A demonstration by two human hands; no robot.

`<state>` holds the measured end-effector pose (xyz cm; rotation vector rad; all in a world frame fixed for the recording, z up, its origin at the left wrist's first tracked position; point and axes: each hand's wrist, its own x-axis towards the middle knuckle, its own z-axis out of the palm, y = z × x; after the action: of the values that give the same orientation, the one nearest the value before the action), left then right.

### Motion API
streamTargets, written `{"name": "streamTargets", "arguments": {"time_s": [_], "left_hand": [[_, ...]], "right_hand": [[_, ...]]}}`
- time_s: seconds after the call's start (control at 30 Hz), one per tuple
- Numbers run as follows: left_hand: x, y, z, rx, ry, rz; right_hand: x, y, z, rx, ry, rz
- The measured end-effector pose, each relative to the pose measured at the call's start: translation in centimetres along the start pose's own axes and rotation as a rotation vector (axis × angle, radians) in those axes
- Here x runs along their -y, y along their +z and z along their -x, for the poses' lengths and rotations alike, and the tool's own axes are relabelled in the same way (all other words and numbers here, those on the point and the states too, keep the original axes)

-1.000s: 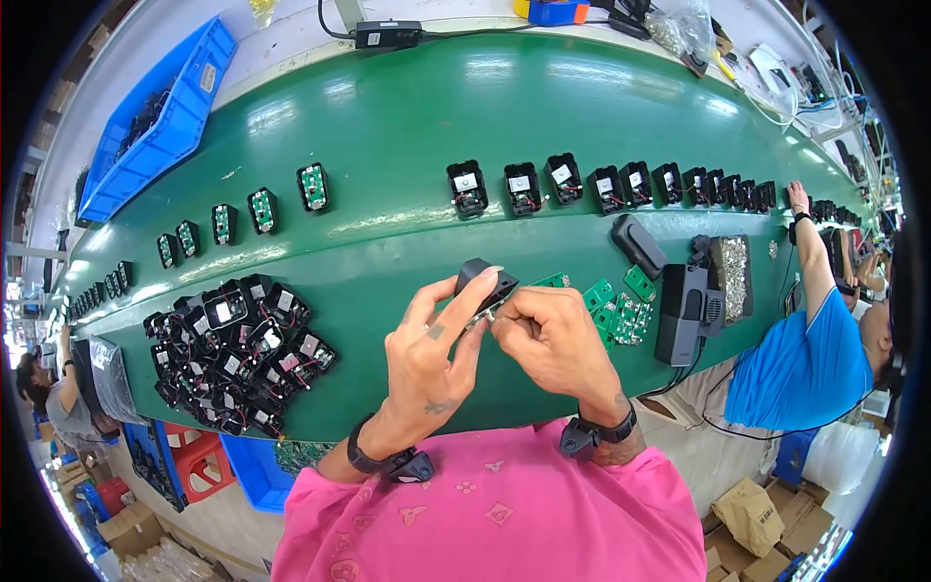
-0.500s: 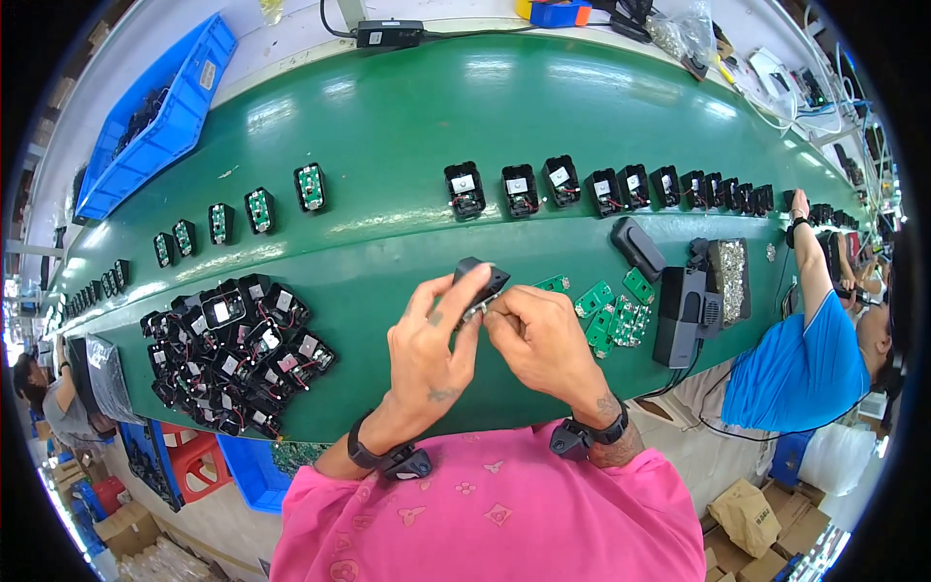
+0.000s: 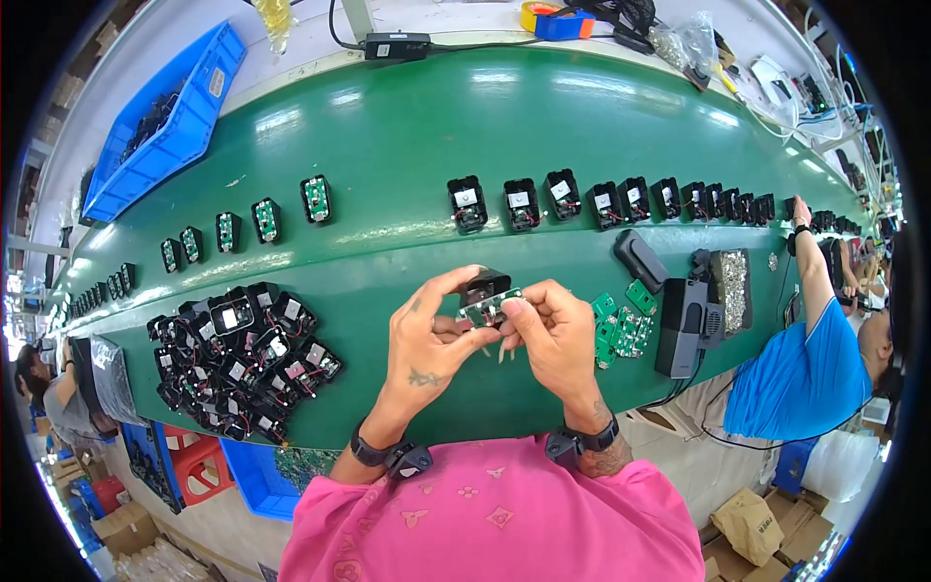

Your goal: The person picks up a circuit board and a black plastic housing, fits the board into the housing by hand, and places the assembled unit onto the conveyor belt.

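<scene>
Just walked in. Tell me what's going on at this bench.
A person in a pink shirt holds a small black housing and a green board between both hands, left hand and right hand, over a green conveyor belt. A heap of black housings lies to the left, loose boards to the right. Finished units sit in a row on the belt.
</scene>
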<state>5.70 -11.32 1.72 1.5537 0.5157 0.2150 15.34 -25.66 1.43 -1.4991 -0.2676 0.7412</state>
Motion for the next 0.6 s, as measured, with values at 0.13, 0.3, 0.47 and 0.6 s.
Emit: {"name": "streamTargets", "arguments": {"time_s": [0.13, 0.3, 0.47, 0.6], "left_hand": [[0.2, 0.6, -0.5, 0.058, -0.045, 0.075], [0.9, 0.5, -0.4, 0.038, 0.011, 0.011], [1.5, 1.4, -0.6, -0.099, 0.198, -0.129], [2.7, 2.1, -0.6, -0.164, 0.291, -0.201]], "right_hand": [[-0.4, 0.5, 0.2, 0.038, -0.173, -0.2], [-0.9, -0.6, 0.0, -0.029, -0.07, 0.002], [-0.2, -2.0, -0.6, 0.22, -0.257, 0.278], [1.0, -1.4, 0.0, 0.18, -0.186, 0.299]]}}
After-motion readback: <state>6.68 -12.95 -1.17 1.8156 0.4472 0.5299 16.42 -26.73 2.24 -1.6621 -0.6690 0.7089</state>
